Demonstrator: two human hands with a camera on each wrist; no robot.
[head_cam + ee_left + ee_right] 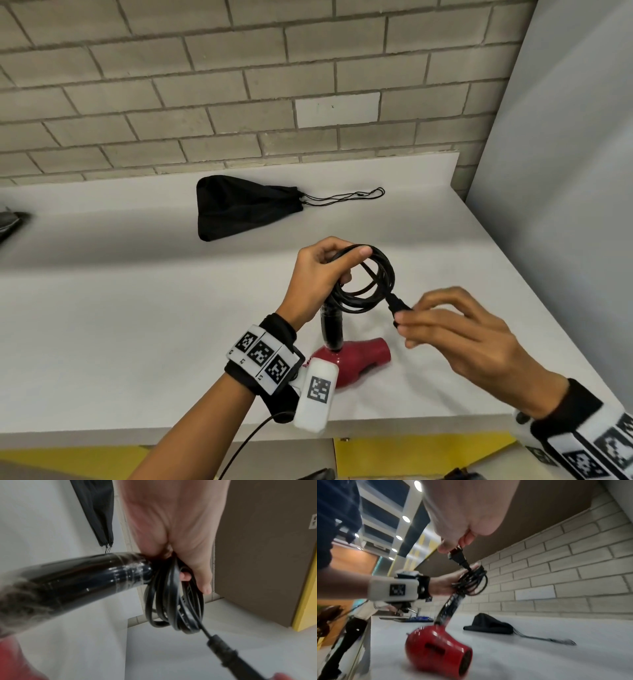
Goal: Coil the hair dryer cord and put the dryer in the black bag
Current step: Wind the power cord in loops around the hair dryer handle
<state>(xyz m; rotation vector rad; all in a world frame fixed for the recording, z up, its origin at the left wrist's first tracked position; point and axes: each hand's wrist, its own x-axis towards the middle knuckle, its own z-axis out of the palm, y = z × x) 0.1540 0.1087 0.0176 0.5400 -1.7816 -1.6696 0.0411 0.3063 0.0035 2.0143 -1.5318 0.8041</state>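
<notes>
A red hair dryer (pixel 356 358) (pixel 436 649) rests on the white counter (pixel 137 308), its black handle (pixel 331 325) (pixel 77 577) pointing up. My left hand (pixel 322 274) (pixel 173 527) grips the coiled black cord (pixel 370 284) (pixel 173 601) (pixel 471 582) above the handle's end. My right hand (pixel 445 329) (pixel 458 536) pinches the black plug (pixel 397 306) (pixel 457 558) (pixel 221 647) just right of the coil. The black drawstring bag (pixel 236 207) (pixel 488 624) lies flat farther back, its mouth cinched and its strings (pixel 346 197) trailing right.
A brick wall (pixel 239 85) backs the counter and a grey panel (pixel 565 171) closes its right side. A dark object (pixel 10 222) sits at the far left edge. In the right wrist view another person (pixel 359 615) stands at the counter's far end.
</notes>
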